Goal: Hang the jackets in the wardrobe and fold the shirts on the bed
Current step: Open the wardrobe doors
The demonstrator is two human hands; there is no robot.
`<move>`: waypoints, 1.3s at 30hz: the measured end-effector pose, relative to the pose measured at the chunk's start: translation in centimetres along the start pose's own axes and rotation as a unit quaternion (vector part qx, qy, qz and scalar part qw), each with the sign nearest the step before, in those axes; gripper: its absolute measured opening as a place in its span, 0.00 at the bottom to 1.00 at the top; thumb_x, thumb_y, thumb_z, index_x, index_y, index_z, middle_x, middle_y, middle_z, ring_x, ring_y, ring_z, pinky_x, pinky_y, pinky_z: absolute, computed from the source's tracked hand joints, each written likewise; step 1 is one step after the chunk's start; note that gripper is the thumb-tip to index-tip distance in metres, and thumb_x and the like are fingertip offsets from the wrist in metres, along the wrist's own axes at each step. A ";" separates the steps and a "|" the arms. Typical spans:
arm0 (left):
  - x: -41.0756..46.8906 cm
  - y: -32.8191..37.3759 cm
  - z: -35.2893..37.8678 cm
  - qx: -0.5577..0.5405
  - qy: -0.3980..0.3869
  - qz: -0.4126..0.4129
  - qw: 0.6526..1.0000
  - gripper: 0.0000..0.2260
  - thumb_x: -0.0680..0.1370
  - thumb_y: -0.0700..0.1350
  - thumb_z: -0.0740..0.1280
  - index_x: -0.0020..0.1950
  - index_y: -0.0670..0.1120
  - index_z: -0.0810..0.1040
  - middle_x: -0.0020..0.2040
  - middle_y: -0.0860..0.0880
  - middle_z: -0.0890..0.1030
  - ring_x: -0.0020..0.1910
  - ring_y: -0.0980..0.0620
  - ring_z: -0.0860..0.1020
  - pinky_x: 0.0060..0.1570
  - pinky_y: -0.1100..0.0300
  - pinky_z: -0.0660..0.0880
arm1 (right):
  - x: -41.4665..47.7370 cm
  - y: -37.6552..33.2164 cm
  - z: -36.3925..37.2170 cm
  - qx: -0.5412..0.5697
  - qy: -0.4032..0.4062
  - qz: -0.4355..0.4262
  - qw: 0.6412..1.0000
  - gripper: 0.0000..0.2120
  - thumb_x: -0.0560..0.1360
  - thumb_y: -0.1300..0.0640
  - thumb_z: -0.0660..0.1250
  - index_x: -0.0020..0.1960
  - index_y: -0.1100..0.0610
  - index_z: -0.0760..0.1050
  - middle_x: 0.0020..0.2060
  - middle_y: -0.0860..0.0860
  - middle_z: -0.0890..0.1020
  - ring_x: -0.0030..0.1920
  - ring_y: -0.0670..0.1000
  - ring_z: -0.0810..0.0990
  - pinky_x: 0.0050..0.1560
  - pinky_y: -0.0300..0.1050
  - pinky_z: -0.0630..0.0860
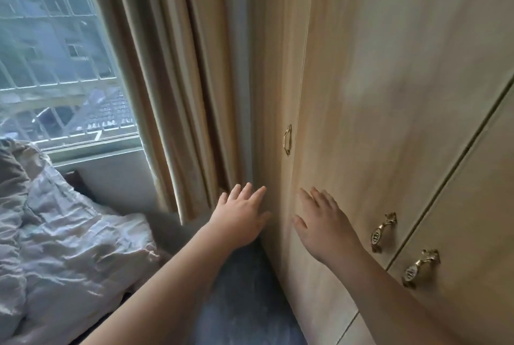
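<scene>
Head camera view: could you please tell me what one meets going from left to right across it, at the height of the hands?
Bed cover → curtain → left hand → right hand → first door handle → second door handle.

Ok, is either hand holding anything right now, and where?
Nothing is held. The left hand and right hand are both open, fingers straight, reaching at the wardrobe.
</scene>
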State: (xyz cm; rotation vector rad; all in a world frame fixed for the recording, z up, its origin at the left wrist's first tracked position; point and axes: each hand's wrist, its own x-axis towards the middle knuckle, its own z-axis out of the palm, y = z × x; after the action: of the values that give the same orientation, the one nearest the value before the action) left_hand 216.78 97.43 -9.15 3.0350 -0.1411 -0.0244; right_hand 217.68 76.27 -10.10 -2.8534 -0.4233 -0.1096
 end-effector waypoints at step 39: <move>8.2 10.9 5.8 -0.232 -0.201 0.539 0.784 0.25 0.80 0.48 0.60 0.77 0.55 0.60 0.71 0.50 0.74 0.68 0.49 0.74 0.63 0.52 0.72 | -8.6 -2.6 2.5 0.144 0.355 0.623 0.681 0.17 0.81 0.53 0.61 0.69 0.49 0.70 0.54 0.50 0.83 0.53 0.54 0.82 0.50 0.44 0.74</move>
State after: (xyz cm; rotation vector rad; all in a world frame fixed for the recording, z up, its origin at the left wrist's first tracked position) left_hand 223.81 85.32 -13.93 2.0086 -1.5727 -0.5128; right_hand 208.77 76.90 -12.85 -1.9269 1.4623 -0.7263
